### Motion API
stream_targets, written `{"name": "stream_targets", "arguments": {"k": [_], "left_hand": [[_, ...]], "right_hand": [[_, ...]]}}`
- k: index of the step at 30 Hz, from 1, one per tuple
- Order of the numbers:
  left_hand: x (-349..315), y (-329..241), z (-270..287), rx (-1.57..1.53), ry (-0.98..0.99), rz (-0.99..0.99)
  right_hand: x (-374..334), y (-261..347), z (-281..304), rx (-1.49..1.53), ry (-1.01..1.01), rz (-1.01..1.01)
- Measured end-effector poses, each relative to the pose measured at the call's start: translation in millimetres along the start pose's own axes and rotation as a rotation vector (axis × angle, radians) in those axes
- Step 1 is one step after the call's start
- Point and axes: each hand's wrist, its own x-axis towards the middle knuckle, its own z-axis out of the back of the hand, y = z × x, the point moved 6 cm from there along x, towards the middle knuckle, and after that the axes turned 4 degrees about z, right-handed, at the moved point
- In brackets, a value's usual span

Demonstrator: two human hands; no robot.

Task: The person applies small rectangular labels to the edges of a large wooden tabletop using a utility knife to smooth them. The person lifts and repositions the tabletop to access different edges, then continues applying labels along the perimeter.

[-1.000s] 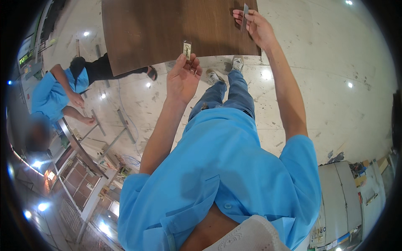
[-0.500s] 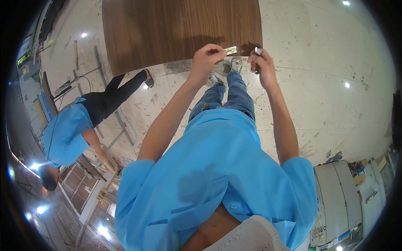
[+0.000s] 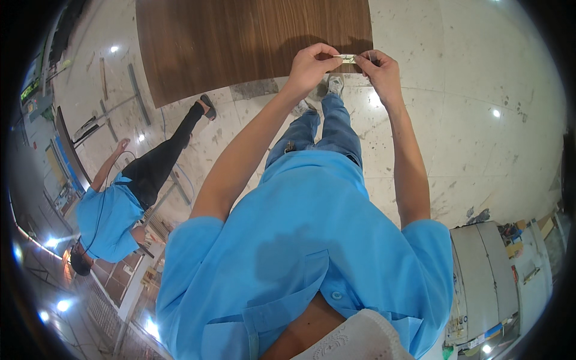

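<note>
Blue shirt (image 3: 306,240): nearest of all, and past it both bare forearms stretch out together.
Left hand (image 3: 311,71): thumb and fingers pinch one end of the strip.
Right hand (image 3: 384,75): here it is on the other end, thumb and fingertips closed on it; whether those fingers grip anything more, can't tell.
Pale strip (image 3: 347,59): small, dark-marked, held crosswise between the two hands, over the surface's near edge by its right corner; touching or just above, can't tell.
Why that grip: an end apiece, probably to keep something so slight level and its middle uncovered.
Brown wood-grain surface (image 3: 240,45): broad and dark, its near edge lying just beyond the wearer's shoes (image 3: 335,87); the hands seem to work at that corner because it is the easy reach.
Grey cabinet (image 3: 485,270): off to the right, the likeliest container around; whatever is inside stays hidden.
Co-worker (image 3: 111,219): out on the left, also in a blue top, well apart from the surface's left edge, one hand (image 3: 122,146) reaching out with nothing visible in it.
</note>
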Motion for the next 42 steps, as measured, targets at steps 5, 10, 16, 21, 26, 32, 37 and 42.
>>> {"name": "stream_targets", "arguments": {"k": [5, 10, 16, 21, 26, 32, 37, 42], "left_hand": [[3.0, 4.3, -1.8, -0.004, -0.149, -0.036], [8.2, 5.8, -0.9, 0.097, -0.199, 0.023], [4.4, -0.2, -1.7, 0.208, -0.287, 0.031], [12.4, -18.7, 2.6, 0.369, -0.377, -0.134], [27.8, -14.7, 4.1, 0.43, -0.287, 0.03], [26.2, -16.1, 1.2, 0.487, -0.284, 0.085], [20.9, -16.7, 2.7, 0.556, -0.316, 0.058], [16.7, -12.5, 4.8, 0.578, -0.326, 0.074]], "right_hand": [[10.7, -3.2, 3.0, -0.095, -0.035, 0.054], [13.8, -13.3, 3.2, -0.133, -0.06, 0.032], [13.1, -13.0, 2.8, -0.127, -0.104, 0.022], [22.4, -6.3, 9.0, -0.062, -0.121, -0.031], [29.6, -5.9, 15.7, 0.09, -0.015, -0.127], [28.4, -10.8, 18.4, 0.106, 0.0, -0.143], [25.2, -13.5, 11.1, -0.086, -0.061, -0.055], [17.0, -9.8, 4.7, -0.376, -0.156, -0.037]]}}
